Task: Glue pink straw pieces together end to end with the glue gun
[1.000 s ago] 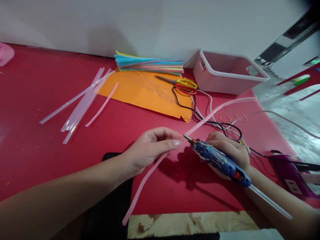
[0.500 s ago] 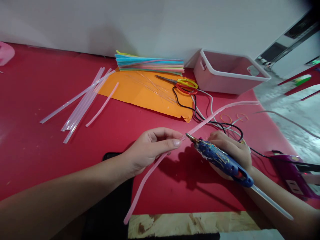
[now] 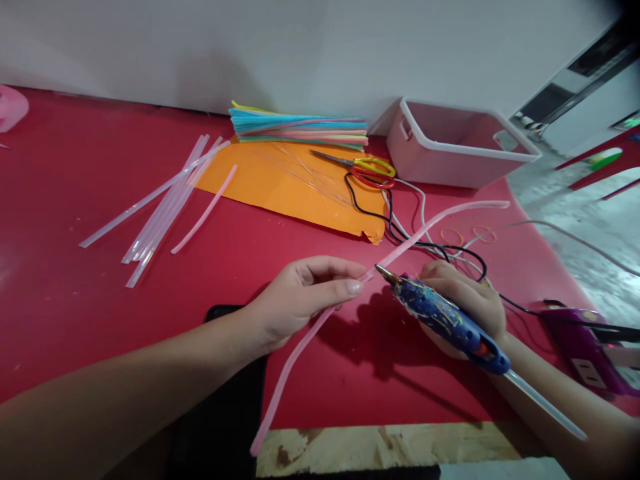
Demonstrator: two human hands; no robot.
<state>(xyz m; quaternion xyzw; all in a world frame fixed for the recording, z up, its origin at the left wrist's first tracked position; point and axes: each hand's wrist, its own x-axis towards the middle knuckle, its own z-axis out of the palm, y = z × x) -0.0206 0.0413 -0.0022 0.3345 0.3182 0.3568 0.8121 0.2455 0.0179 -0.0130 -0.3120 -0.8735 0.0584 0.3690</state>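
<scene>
Between thumb and fingers, my left hand pinches a long pink pipe cleaner near its middle. One end of it runs up to the right, the other hangs down toward the table's front edge. My right hand is wrapped round a blue glue gun, stained with dried glue. Its metal nozzle is at the pipe cleaner, just right of my left fingertips; whether it touches I cannot tell. A clear glue stick sticks out of the gun's back.
Clear glue sticks and a short pink pipe cleaner lie left. Behind are an orange sheet, scissors, a coloured pipe cleaner bundle and a pink bin. Cords run right to a purple power strip.
The glue gun's nozzle has shifted slightly right along the pipe cleaner, with my right hand. The pipe cleaner's ends have moved a little; my left hand keeps its pinch.
</scene>
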